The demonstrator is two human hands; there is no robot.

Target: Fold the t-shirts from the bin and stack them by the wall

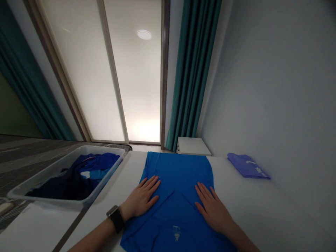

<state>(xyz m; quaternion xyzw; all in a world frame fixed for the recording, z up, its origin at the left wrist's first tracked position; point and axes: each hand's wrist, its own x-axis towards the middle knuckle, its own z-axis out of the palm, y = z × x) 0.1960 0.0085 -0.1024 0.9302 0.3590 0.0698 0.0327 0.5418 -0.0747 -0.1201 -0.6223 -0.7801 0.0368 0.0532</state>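
A bright blue T-shirt (175, 171) lies spread on the white table, its neckline and a small printed label toward me. My left hand (141, 197) rests flat on the shirt's left side, fingers apart and pointing away from me. On the right side of the cloth, my right hand (211, 206) also lies palm down with its fingers spread. Slight creases run through the fabric between the two hands. Neither hand grips anything. A dark watch (116, 218) is on my left wrist. The shirt's near edge runs out of view.
To the left stands a white plastic bin (88, 201) holding dark and blue clothes (76, 175). A folded purple garment (248, 166) lies on the table (265, 206) near the right wall. Beyond the far edge are a small white cabinet (194, 145) and a green curtain (194, 77).
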